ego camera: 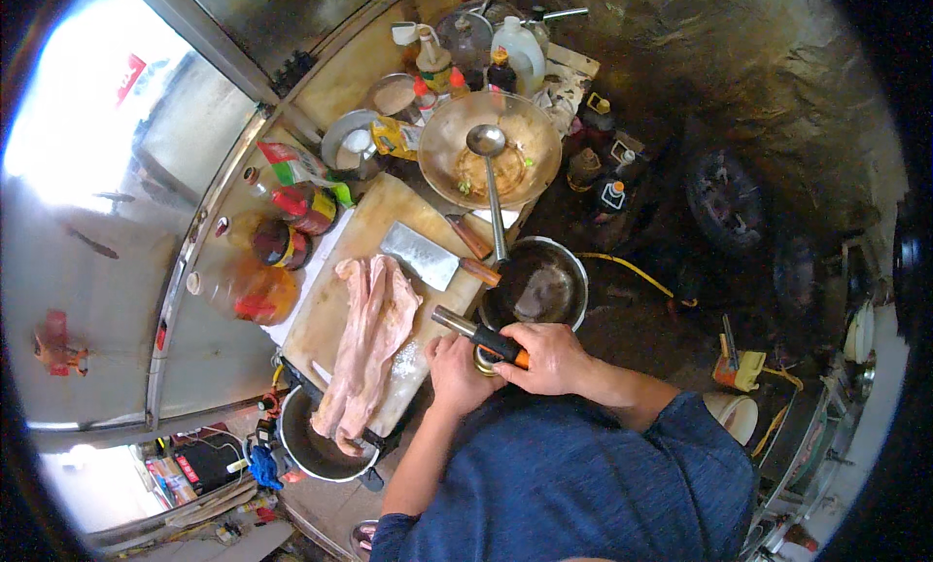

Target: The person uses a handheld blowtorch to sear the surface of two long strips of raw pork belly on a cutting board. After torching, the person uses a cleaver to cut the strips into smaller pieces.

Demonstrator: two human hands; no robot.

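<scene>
My right hand [550,358] grips a gas torch head [477,330] with a metal nozzle and a black and orange body. Its nozzle points up and left, over the edge of the cutting board. Below it, my left hand [463,372] is wrapped around the gas canister [485,359], mostly hidden by my fingers. Left of my hands, a long, pale, folded piece of raw meat [368,343] lies on the cutting board [350,234], its lower end hanging past the near edge. Beyond it a cleaver [423,254] lies flat, beside another wooden handle [469,235].
A wok [437,150] with a ladle [487,140] across it stands behind the board. A dark pot [536,281] sits right of the board, and another pot [328,452] below its near left corner. Bottles [284,245] and an oil jug [248,288] line the left side.
</scene>
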